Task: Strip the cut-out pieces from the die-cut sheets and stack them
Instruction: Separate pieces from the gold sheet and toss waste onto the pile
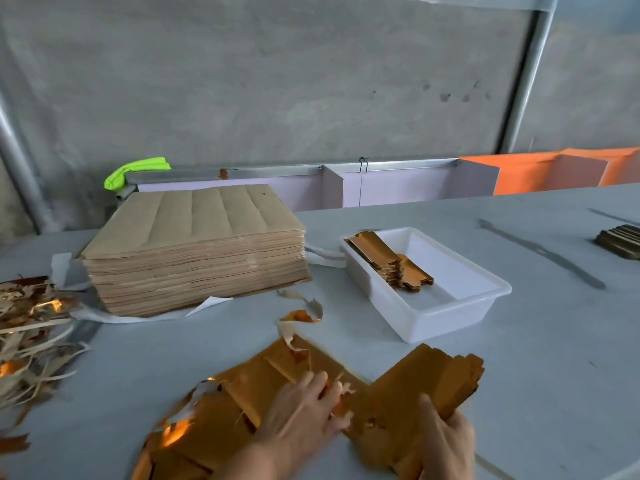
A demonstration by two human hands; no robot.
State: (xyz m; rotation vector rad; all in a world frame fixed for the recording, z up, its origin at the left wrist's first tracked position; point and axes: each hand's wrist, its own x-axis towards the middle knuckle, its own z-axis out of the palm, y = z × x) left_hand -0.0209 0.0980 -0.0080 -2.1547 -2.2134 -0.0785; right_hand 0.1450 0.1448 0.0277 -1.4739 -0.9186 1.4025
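A gold die-cut sheet point(242, 386) lies flat near the table's front edge, its borders torn and ragged. My left hand point(301, 410) presses down on it with straight fingers. My right hand point(446, 441) grips a bundle of gold cut-out pieces point(436, 379) that angles up to the right, beside the sheet. A white plastic tray point(457, 308) behind holds a stack of gold cut-out pieces point(384, 258). A tall pile of brown die-cut sheets point(194, 247) stands at the back left.
Torn waste strips point(31, 341) lie heaped at the left edge, and loose scraps point(301, 313) sit between the pile and the sheet. Another small gold stack point(620, 240) is at the far right. A grey wall and lilac boards stand behind the table.
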